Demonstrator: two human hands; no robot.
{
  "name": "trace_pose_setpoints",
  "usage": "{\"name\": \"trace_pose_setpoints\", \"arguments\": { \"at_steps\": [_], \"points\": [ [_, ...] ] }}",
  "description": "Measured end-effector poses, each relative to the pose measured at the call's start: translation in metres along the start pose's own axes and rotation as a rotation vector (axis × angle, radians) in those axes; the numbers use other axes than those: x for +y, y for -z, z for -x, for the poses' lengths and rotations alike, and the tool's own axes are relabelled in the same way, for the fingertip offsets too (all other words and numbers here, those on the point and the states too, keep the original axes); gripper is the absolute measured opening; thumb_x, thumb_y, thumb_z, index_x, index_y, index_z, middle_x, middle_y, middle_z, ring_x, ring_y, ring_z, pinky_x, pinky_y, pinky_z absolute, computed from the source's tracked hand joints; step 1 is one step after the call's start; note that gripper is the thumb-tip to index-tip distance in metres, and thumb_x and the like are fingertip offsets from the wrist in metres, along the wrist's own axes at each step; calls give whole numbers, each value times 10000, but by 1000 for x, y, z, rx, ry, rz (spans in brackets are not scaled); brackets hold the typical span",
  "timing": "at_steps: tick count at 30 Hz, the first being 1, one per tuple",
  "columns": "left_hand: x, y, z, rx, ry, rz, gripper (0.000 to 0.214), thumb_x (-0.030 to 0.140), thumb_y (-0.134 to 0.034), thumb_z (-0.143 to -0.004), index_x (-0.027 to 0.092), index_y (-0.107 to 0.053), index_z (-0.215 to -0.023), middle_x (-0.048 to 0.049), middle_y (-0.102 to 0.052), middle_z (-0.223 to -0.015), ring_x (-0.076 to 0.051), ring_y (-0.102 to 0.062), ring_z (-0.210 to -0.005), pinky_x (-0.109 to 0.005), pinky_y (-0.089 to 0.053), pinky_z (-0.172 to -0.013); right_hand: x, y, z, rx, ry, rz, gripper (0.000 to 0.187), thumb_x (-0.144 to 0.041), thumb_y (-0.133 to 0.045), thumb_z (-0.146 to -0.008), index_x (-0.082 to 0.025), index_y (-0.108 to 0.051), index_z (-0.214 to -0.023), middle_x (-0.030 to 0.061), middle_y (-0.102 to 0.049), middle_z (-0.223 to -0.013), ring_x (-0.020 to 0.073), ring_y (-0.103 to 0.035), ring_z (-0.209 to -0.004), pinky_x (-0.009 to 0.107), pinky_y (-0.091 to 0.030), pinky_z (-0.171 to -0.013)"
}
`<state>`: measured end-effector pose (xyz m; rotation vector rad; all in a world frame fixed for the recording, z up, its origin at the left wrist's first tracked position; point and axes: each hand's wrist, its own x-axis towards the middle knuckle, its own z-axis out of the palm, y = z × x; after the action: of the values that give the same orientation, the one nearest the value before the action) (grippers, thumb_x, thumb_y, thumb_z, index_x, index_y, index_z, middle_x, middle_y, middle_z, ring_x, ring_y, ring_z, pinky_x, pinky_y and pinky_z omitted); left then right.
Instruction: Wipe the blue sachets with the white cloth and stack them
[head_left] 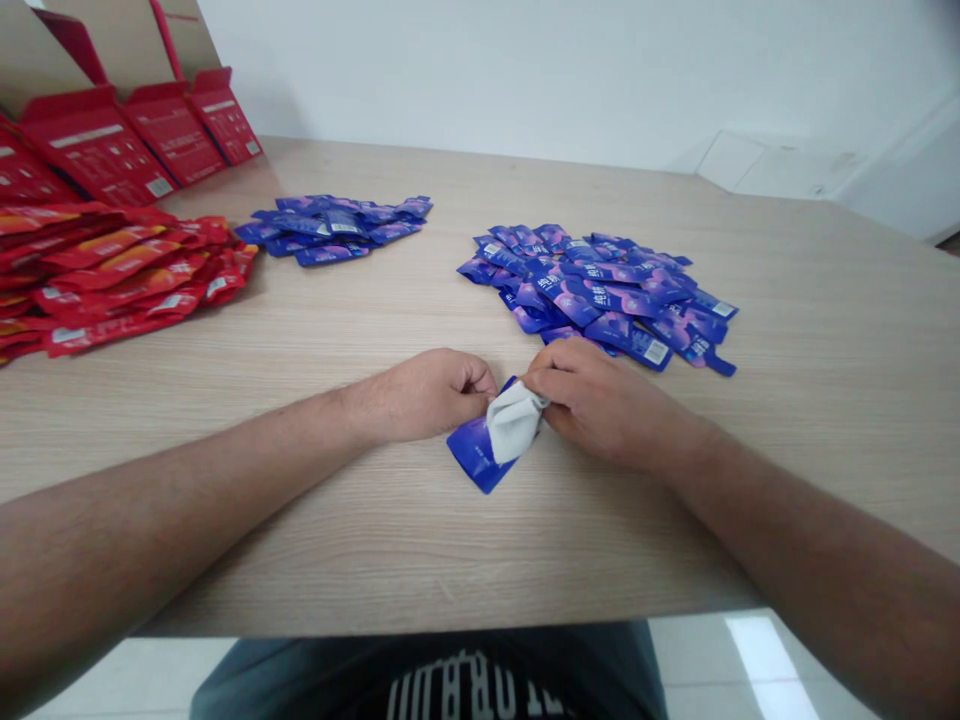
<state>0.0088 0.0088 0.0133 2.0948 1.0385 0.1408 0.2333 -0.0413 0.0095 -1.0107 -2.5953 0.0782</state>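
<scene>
My left hand (427, 395) and my right hand (604, 405) meet at the middle of the wooden table (375, 540). Between them lies a blue packet (472, 452) with a white folded sachet (514, 422) on top of it. The left hand's fingers are curled and pinch the blue packet's upper edge. The right hand's fingers are closed on the white sachet. A big heap of blue packets (600, 290) lies just beyond my right hand.
A smaller pile of blue packets (337, 228) lies at the back, left of centre. Several red packets (112, 275) are heaped at the left edge. Red open cartons (135, 130) stand in the far left corner. The table's front edge runs near my body.
</scene>
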Motion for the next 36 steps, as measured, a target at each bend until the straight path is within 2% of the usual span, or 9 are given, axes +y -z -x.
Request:
{"name": "trace_pose_setpoints", "arguments": {
  "at_steps": [5,10,15,20,24,26,31,34,36],
  "points": [
    [0,1,0,-7,6,-4,152,273,-542,-811,202,-677,-811,54,-621,-636,-92,-537,-578,-200,-368,-532,-3,0,-1,-34,79,-27,267,-89,-536,-895,-197,-676,-1095,78,-612,-1040,219,-544,-999,353,-444,-885],
    [-1,0,-1,3,1,-24,156,252,-521,-816,205,-669,-814,63,-599,-597,-87,-525,-550,-194,-356,-514,1,1,-1,-23,-23,-5,235,-85,-564,-865,-176,-674,-1052,90,-616,-1021,234,-552,-998,374,-451,-894],
    [-2,-1,-2,11,-19,-16,149,279,-547,-826,201,-673,-812,59,-620,-634,-82,-538,-570,-184,-369,-516,-3,0,-1,-50,66,-50,260,-85,-547,-878,-187,-676,-1079,83,-615,-1036,226,-550,-1000,354,-459,-887],
    [-2,0,-2,19,-9,-16,161,284,-537,-834,202,-671,-801,62,-604,-593,-78,-525,-538,-182,-362,-495,-2,0,-1,-21,-24,-34,224,-92,-568,-872,-170,-676,-1051,90,-614,-1015,236,-550,-992,378,-453,-895],
    [-2,1,-1,0,-6,-4,158,302,-553,-832,201,-673,-812,54,-620,-619,-85,-534,-559,-182,-365,-493,-12,-4,-4,-33,53,-83,249,-97,-563,-888,-203,-681,-1080,70,-621,-1029,218,-548,-995,350,-456,-892],
    [-2,0,-1,-1,0,0,157,307,-552,-835,199,-664,-813,53,-616,-620,-86,-535,-560,-182,-366,-494,-8,-6,-5,-46,55,-96,244,-90,-570,-876,-195,-677,-1068,72,-621,-1027,216,-552,-995,346,-460,-891],
    [-6,2,-1,6,15,37,201,374,-539,-855,200,-637,-842,58,-569,-599,-88,-518,-529,-186,-373,-474,28,4,0,82,-69,-28,196,-103,-573,-859,-170,-645,-1029,91,-624,-992,246,-565,-986,385,-464,-891],
    [-6,19,4,71,7,-11,220,391,-539,-852,200,-647,-860,58,-583,-612,-84,-515,-527,-188,-378,-490,36,15,2,212,-119,7,198,-136,-579,-866,-173,-627,-1055,90,-636,-999,257,-575,-981,384,-460,-867],
    [-2,35,11,177,8,-124,214,381,-549,-837,200,-661,-861,55,-612,-626,-83,-520,-532,-193,-365,-506,33,20,2,274,-148,20,189,-163,-589,-870,-187,-622,-1055,78,-643,-985,261,-580,-970,385,-457,-850]
  ]
}}
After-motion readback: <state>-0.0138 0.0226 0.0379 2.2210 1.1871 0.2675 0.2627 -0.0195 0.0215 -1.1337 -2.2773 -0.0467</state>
